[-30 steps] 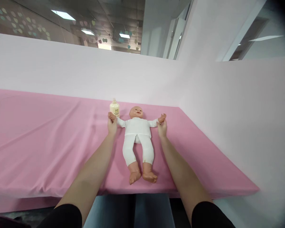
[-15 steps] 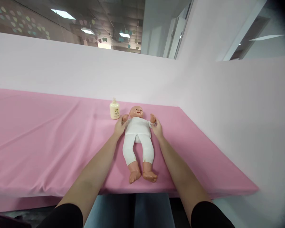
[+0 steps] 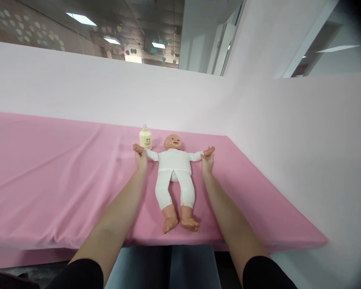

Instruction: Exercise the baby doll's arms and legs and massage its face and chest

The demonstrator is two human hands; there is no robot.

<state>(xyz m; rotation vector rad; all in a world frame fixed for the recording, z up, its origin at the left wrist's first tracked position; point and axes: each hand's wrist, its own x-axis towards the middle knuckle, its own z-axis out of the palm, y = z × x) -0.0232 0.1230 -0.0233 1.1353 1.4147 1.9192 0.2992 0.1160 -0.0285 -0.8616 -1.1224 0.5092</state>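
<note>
A baby doll (image 3: 174, 160) in a white body lies on its back, head toward the wall and feet toward me. Its arms are stretched out to both sides. My left hand (image 3: 141, 160) is closed around the wrist of the doll's arm on the left, with the doll's hand showing above my fingers. On the other side, my right hand (image 3: 207, 162) grips the opposite arm near the wrist. Just behind the doll's left-side forearm stands a pump bottle (image 3: 145, 137) of pale yellow liquid, its base partly hidden by the arm.
Pink cloth (image 3: 63, 172) with wrinkles on the left covers the table. A white wall (image 3: 108, 92) rises along the back, with a window (image 3: 123, 32) above it. Another wall (image 3: 303, 152) closes off the right side.
Both my hands have moved outward, away from the doll's body. The doll's arms have swung from close beside its torso to spread wide. The bottle stays put.
</note>
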